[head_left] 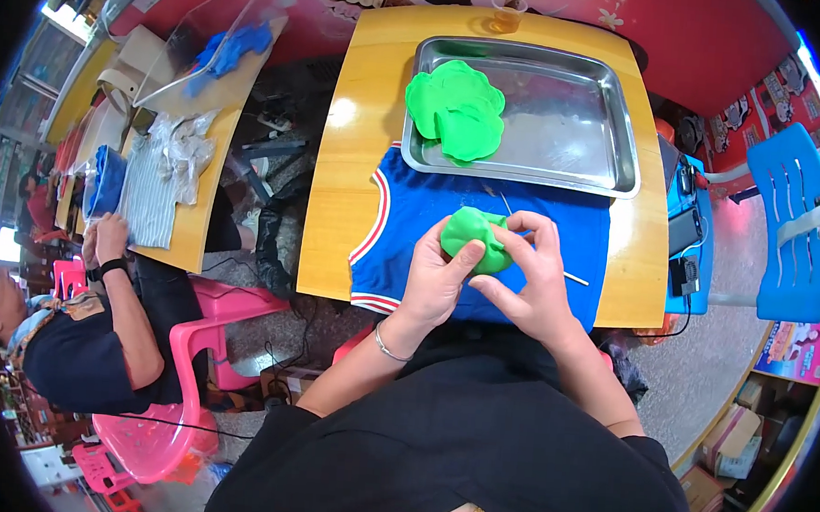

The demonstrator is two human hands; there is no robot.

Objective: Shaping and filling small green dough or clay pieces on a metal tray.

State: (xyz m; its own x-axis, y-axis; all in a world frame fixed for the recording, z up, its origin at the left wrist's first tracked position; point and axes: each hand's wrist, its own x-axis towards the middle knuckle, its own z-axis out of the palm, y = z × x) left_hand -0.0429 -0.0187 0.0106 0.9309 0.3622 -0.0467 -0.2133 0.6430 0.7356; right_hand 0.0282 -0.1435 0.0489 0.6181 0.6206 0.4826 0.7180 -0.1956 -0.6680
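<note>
A lump of soft green modelling clay (469,230) is held up between my two hands, above a blue garment with red and white trim (393,227). My left hand (437,281) grips its left side, thumb on the near face. On the right side, the fingers of my right hand (536,273) press into the clay, with the thumb below. Beyond my hands, flattened overlapping pieces of the same green clay (456,111) lie in the left part of a metal tray (565,179). A thin white stick (575,278) pokes out on the garment beside my right hand.
The wooden table (330,185) carries a plastic cup (508,14) at its far edge. To the right are a blue chair (790,223) and dark devices with cables (686,231). On the left, another person (104,341) handles blue cloth at a second table, near a pink chair (188,355).
</note>
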